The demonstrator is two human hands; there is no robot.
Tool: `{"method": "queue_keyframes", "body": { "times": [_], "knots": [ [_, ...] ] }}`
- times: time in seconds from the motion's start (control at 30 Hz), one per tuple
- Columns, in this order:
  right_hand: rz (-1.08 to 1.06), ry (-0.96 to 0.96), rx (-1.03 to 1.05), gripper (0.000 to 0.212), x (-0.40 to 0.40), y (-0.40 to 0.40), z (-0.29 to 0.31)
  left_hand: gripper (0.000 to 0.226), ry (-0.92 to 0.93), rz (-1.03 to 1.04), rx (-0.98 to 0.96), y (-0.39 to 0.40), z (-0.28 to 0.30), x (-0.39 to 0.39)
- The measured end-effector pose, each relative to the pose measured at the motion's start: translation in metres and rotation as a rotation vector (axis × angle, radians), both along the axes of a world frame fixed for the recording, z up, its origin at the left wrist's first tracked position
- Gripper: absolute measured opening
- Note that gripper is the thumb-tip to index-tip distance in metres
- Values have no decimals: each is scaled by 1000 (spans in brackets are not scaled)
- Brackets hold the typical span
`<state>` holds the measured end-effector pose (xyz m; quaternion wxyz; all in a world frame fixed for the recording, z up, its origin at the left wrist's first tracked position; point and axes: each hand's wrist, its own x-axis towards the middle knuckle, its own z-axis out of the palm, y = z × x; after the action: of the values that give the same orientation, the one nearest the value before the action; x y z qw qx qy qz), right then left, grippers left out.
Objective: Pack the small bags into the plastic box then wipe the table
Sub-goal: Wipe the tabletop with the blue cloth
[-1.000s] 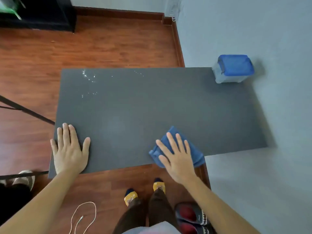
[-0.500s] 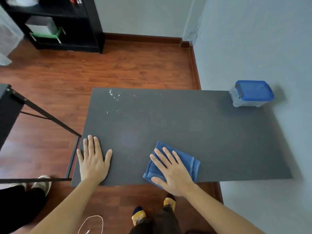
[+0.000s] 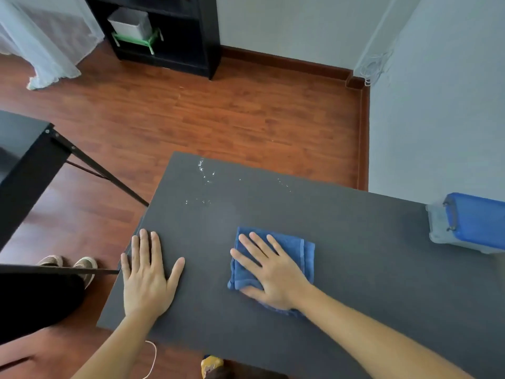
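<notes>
A folded blue cloth [image 3: 297, 250] lies on the dark grey table [image 3: 355, 269]. My right hand [image 3: 270, 272] presses flat on the cloth with fingers spread. Flat on the bare table near its left edge rests my left hand [image 3: 149, 274], fingers apart, holding nothing. The plastic box [image 3: 470, 222] with its blue lid on stands at the table's right side against the wall. Water droplets [image 3: 205, 179] glisten near the table's far left corner. No small bags are in view.
A second black table [image 3: 24, 160] stands to the left. Another person's shoes [image 3: 68, 265] and dark-clad legs are beside it. A black shelf [image 3: 164, 31] stands at the back wall. A white cable [image 3: 151, 359] lies on the wooden floor.
My right hand has pushed the blue cloth from the near edge further onto the table. The head has tilted up, showing more of the room. My left hand stays flat in place.
</notes>
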<state>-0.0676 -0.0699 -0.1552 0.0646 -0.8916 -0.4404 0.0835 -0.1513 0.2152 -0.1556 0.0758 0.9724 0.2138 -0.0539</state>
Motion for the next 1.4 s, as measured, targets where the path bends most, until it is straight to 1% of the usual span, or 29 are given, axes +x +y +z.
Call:
{"method": "queue_keyframes", "body": {
  "times": [0.03,0.07,0.13,0.2,0.23,0.27,0.3,0.33,0.4,0.47,0.53,0.57,0.6,0.67,0.7,0.73,0.8,0.87,0.93,1.0,1.07,1.1,1.13,1.2,1.23,1.27,1.33,1.37,1.4],
  "knots": [
    [-14,-21,-17,72,38,0,3,85,2,0,3,-1,0,0],
    [-85,-7,-46,71,76,-2,8,85,7,-2,6,-2,0,0],
    [-313,9,-106,69,140,-17,14,85,18,-3,6,-3,2,-1],
    [-564,41,-131,68,161,-39,15,85,27,-1,7,-3,3,-2],
    [-659,50,-116,70,154,-49,15,85,28,3,11,-3,3,-2],
    [-710,25,-101,72,137,-55,15,85,30,8,14,-3,3,-2],
    [-704,-11,-96,76,111,-56,14,84,35,16,10,-3,3,-2],
    [-638,-31,-102,78,81,-51,13,84,40,21,2,-2,3,-2],
    [-408,-33,-81,76,34,-26,6,84,41,18,-6,-3,3,-1],
    [-206,11,-49,73,30,19,4,83,32,22,-6,-2,2,-1],
    [-68,3,-8,72,65,64,6,82,22,24,-6,-1,1,-1],
    [-62,9,-18,72,92,80,10,82,21,23,-4,-2,1,-1],
    [-121,27,-55,72,120,87,14,82,27,20,-4,-1,1,-1],
    [-369,29,-120,72,162,72,16,82,32,16,-7,-2,1,-2],
    [-492,26,-122,72,168,56,14,82,31,13,-6,-2,1,-2],
    [-571,25,-105,74,161,38,15,82,29,9,-4,-2,1,-2],
    [-573,-19,-77,78,113,10,17,81,23,6,-12,-1,2,-2],
    [-419,-61,-94,75,46,6,12,79,25,1,-23,0,3,-3],
    [-205,-22,-71,72,14,35,6,75,33,-10,-28,-1,4,-3],
    [-16,7,-20,70,26,93,7,73,29,-6,-40,1,4,-3],
    [97,4,23,70,70,148,8,72,25,-7,-38,1,4,-2],
    [81,21,6,71,99,169,11,72,23,-7,-40,1,5,-1],
    [1,42,-29,72,130,179,15,72,18,-7,-42,1,6,0],
    [-268,45,-87,73,181,171,14,72,25,-5,-45,-1,7,0],
    [-393,45,-94,73,193,158,12,71,35,-3,-51,-1,7,-1],
    [-487,44,-81,74,193,140,10,71,50,-1,-56,-1,8,-2],
    [-583,-27,-46,75,160,109,10,71,57,8,-63,-1,9,-2],
    [-589,-70,-50,76,132,101,9,71,51,13,-68,-1,10,-2],
    [-550,-96,-50,78,105,101,7,71,47,19,-77,-1,11,-1]
  ]
}}
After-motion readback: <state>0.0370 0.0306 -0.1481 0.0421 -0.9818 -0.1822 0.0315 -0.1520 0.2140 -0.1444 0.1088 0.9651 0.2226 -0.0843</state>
